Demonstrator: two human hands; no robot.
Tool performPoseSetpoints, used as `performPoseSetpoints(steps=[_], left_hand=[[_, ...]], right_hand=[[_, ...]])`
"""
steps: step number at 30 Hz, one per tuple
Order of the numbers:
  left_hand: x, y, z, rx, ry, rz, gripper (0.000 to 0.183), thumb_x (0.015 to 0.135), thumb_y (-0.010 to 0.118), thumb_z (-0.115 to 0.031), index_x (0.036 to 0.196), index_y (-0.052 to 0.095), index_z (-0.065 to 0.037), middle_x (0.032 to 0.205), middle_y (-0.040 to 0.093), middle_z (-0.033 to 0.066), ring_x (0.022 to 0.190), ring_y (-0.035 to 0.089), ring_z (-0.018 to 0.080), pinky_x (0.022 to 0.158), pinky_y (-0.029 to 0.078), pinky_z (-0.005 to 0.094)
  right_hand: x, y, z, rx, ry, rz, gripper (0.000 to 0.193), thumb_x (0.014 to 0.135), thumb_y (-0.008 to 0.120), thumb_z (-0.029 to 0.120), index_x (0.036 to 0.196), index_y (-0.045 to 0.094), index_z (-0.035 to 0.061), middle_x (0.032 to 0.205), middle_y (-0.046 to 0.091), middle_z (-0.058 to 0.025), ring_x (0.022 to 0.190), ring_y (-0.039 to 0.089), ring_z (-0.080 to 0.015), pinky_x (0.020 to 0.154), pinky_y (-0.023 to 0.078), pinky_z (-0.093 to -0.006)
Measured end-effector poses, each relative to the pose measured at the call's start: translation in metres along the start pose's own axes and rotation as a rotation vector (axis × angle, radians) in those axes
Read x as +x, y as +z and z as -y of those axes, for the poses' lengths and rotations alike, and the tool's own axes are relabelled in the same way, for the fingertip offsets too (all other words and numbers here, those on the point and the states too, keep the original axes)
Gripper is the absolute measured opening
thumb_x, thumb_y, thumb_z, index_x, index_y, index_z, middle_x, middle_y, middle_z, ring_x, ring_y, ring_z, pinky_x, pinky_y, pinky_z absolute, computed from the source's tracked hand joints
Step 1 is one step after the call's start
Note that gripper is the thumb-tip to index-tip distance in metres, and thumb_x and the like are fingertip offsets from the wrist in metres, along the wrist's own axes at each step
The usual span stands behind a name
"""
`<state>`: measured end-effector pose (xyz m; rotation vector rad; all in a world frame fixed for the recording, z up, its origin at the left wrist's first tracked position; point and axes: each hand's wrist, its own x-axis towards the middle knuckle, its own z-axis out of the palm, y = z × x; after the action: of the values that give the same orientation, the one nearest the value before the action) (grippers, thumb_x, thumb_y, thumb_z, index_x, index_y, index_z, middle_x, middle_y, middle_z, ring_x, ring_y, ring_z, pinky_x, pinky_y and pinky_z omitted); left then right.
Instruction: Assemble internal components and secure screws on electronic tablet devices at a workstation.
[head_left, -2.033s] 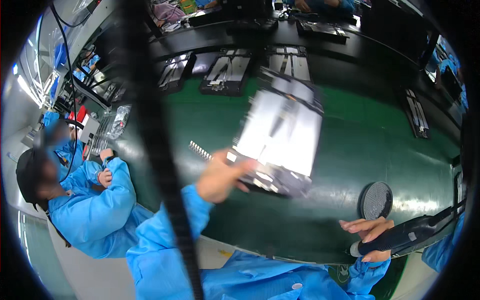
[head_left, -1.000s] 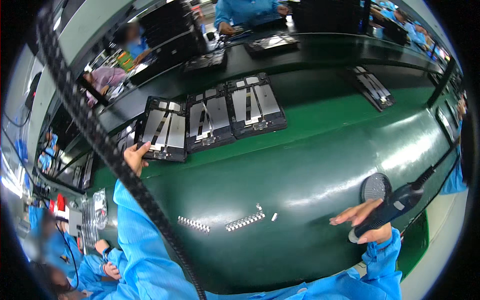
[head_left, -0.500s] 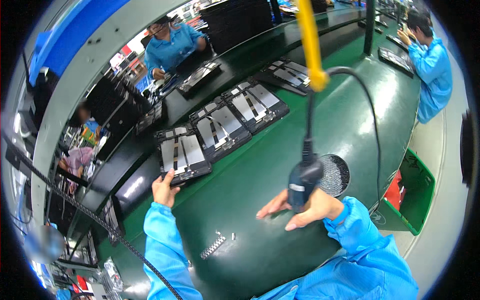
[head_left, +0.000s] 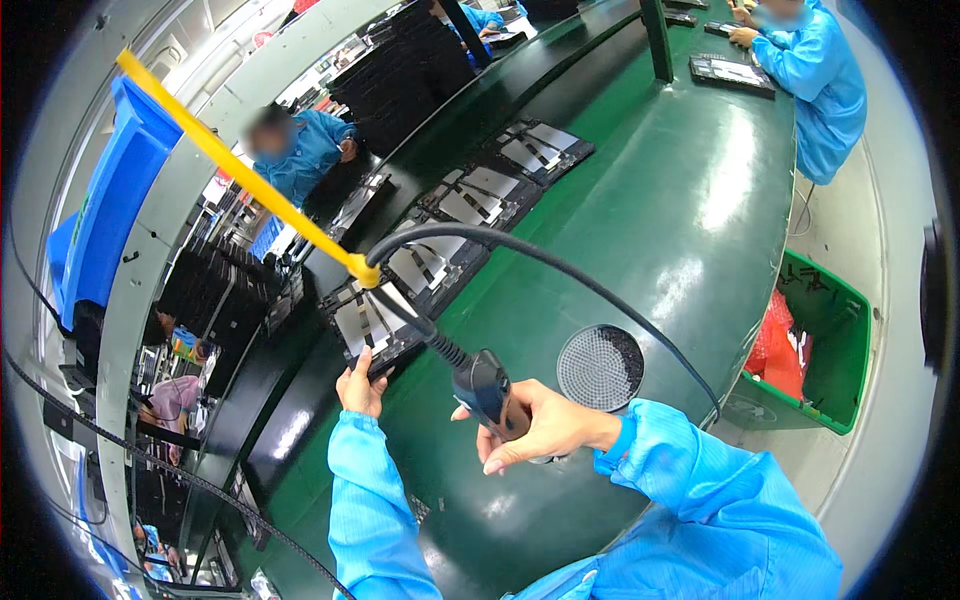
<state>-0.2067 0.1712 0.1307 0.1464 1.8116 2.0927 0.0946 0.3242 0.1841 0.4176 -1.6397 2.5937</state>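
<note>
My right hand (head_left: 552, 422) is closed round a black electric screwdriver (head_left: 482, 382), which hangs by its cable from a yellow strap (head_left: 240, 172). The lower end of the screwdriver is hidden by my fingers. At the near corner of an open tablet-like device (head_left: 352, 328), my left hand (head_left: 361, 390) grips the edge, thumb on top. Flat silver battery-like panels and dark ribbon strips show inside the device. More such devices (head_left: 487, 195) lie in a row beyond it, the nearer ones partly covered by the cable.
A round dish of small dark parts (head_left: 585, 372) sits right of my right hand. A green bin (head_left: 850, 350) with red plastic stands beyond the table's right edge. Co-workers in blue sit across the line and at the far right. A black cable (head_left: 600, 290) arches over the green table (head_left: 690, 230).
My right hand has moved left and closed round the screwdriver, drawing it toward the device. The yellow strap now slants from the upper left. My left hand stays at the device as the view shifts.
</note>
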Motion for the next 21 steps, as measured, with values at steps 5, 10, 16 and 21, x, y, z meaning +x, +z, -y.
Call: performPoseSetpoints(steps=[5, 10, 16, 21], left_hand=[[0.001, -0.019, 0.006, -0.08, 0.016, -0.02, 0.031, 0.082, 0.07, -0.023, 0.094, 0.058, 0.003, 0.082, 0.065, 0.0123, 0.061, 0.065, 0.0237, 0.04, 0.05, 0.0214], [-0.006, -0.078, 0.012, -0.094, 0.0, -0.11, 0.029, 0.084, 0.067, -0.024, 0.097, 0.06, 0.002, 0.085, 0.066, 0.0115, 0.063, 0.065, 0.0237, 0.042, 0.05, 0.0223], [-0.031, -0.167, -0.007, 0.909, 0.196, -0.512, 0.039, 0.08, 0.069, -0.037, 0.083, 0.063, 0.001, 0.075, 0.063, 0.0108, 0.064, 0.064, 0.0262, 0.05, 0.053, 0.0351], [-0.094, -0.141, -0.041, 1.386, 0.387, -0.413, 0.047, 0.078, 0.069, -0.039, 0.102, 0.065, 0.001, 0.103, 0.064, 0.0214, 0.097, 0.063, 0.0306, 0.084, 0.047, 0.0363]], right_hand=[[-0.005, -0.008, 0.006, -0.169, 0.032, -0.029, 0.058, 0.069, 0.082, 0.016, 0.117, 0.053, 0.0012, 0.072, 0.059, -0.0001, 0.063, 0.055, -0.0064, 0.058, 0.045, -0.0233], [-0.011, -0.014, 0.007, -0.146, -0.019, -0.059, 0.052, 0.069, 0.082, 0.017, 0.112, 0.056, 0.0053, 0.067, 0.055, 0.0029, 0.058, 0.051, -0.0045, 0.052, 0.041, -0.021], [-0.005, -0.015, 0.009, -0.193, 0.064, -0.11, 0.051, 0.065, 0.084, 0.01, 0.109, 0.058, 0.0047, 0.068, 0.055, 0.0038, 0.059, 0.05, -0.0035, 0.054, 0.041, -0.0211], [-0.001, -0.025, -0.002, -0.163, 0.061, -0.211, 0.053, 0.063, 0.083, 0.006, 0.11, 0.058, 0.0016, 0.064, 0.057, 0.002, 0.055, 0.05, -0.0039, 0.05, 0.039, -0.0201]])
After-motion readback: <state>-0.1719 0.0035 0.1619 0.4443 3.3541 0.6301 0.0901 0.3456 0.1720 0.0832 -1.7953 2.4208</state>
